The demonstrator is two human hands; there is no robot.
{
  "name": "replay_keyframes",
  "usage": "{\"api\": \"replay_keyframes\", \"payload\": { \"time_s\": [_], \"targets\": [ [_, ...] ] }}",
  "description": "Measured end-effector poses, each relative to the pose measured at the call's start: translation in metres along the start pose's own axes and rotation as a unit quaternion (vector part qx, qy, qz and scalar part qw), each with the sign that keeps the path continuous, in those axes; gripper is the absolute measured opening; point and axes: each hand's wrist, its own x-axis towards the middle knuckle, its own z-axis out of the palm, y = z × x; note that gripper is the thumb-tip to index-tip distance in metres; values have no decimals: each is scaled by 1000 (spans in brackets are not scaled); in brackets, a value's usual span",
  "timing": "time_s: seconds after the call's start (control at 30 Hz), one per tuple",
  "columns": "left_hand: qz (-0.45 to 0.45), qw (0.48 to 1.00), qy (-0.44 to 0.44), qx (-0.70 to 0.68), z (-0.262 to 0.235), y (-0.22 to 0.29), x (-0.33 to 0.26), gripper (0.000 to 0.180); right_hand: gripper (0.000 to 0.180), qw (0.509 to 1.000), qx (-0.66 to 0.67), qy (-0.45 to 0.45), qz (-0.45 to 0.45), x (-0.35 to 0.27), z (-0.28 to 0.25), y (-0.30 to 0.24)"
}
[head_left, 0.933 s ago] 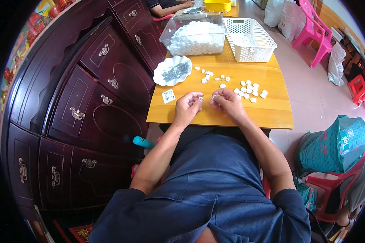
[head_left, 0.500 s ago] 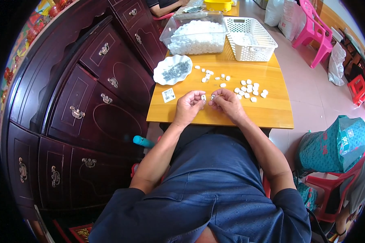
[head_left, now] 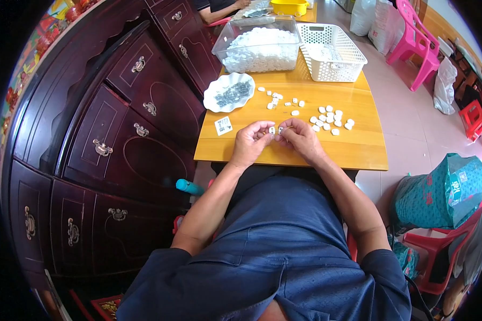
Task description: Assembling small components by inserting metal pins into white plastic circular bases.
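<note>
Between the thumb and fingers of my left hand [head_left: 248,143] is a small white plastic piece [head_left: 272,130] with dark spots. My right hand [head_left: 302,139] pinches a tiny dark-and-white piece [head_left: 281,129] close beside it; its exact kind is too small to make out. Both hands meet just above the near part of the wooden table [head_left: 353,152]. Several rounded white pieces [head_left: 329,119] lie to the right of my hands, and smaller white ones [head_left: 273,99] beyond them. Left of these, a scalloped white dish [head_left: 210,101] holds many small dark clear-looking bits [head_left: 234,93]. A printed white square [head_left: 223,125] lies below it.
A clear bin [head_left: 217,49] heaped with white pieces and a white perforated basket [head_left: 348,72] stand at the table's far end. Dark wooden drawers [head_left: 118,123] line the left. On the right are a teal bag [head_left: 434,192] and a pink chair [head_left: 420,43]. Another person's arm [head_left: 225,12] shows far off.
My left hand has shifted slightly right, bringing its white piece nearer to the one in my right hand. The right hand is almost unmoved.
</note>
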Motion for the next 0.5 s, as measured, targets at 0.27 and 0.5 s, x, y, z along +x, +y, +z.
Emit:
{"api": "replay_keyframes", "payload": {
  "time_s": [0.27,0.5],
  "targets": [
    [1,1000,-7,-3,1,0,-1,27,19,1000,-19,-7,-9,-2,2,-1],
    [10,1000,7,22,-2,-3,-1,27,19,1000,-18,6,-8,-1,0,0]
  ]
}}
